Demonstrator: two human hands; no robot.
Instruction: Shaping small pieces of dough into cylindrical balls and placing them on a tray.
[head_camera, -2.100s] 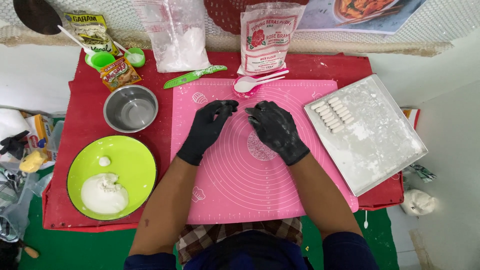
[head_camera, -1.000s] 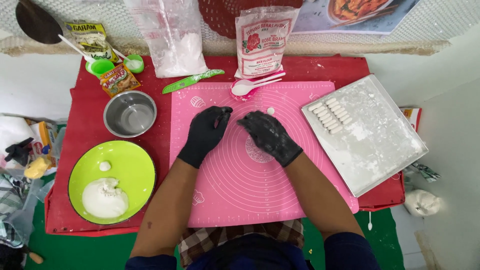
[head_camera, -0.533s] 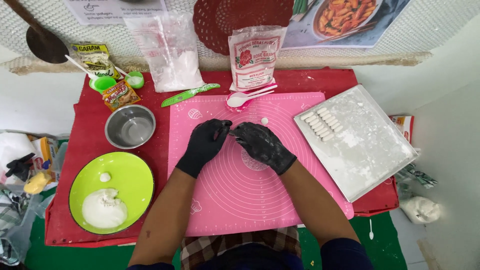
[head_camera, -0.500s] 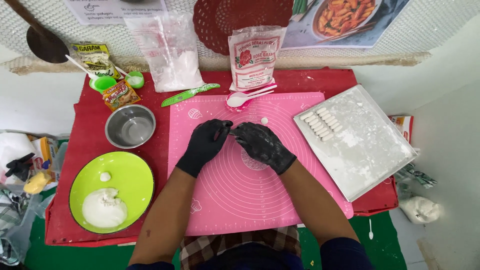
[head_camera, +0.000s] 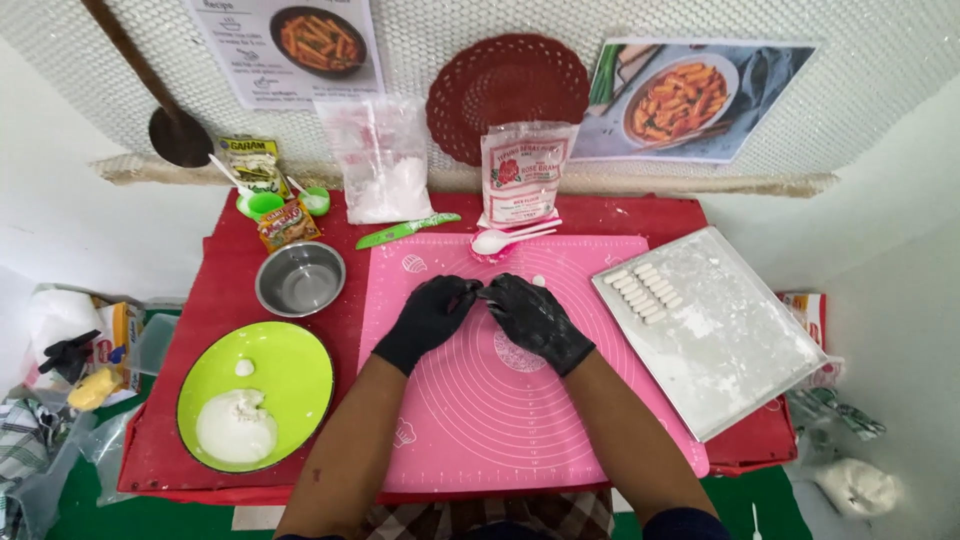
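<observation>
My left hand (head_camera: 428, 318) and my right hand (head_camera: 537, 322), both in black gloves, meet fingertip to fingertip over the upper part of the pink silicone mat (head_camera: 500, 430). They pinch a small bit of dough between them, which the gloves mostly hide. A tiny white dough piece (head_camera: 538, 281) lies on the mat just beyond my right hand. To the right, a floured metal tray (head_camera: 740, 360) carries a row of several white dough sticks (head_camera: 645, 292).
A green plate (head_camera: 300, 365) with a white dough lump (head_camera: 235, 428) sits at the left, and a steel bowl (head_camera: 300, 278) stands behind it. A green knife (head_camera: 405, 231), a white spoon (head_camera: 500, 240), a flour bag (head_camera: 522, 175) and a clear powder bag (head_camera: 385, 165) line the back.
My hands went from lying side by side on the mat to meeting at the fingertips, slightly farther up. The view has tilted upward, showing more of the wall.
</observation>
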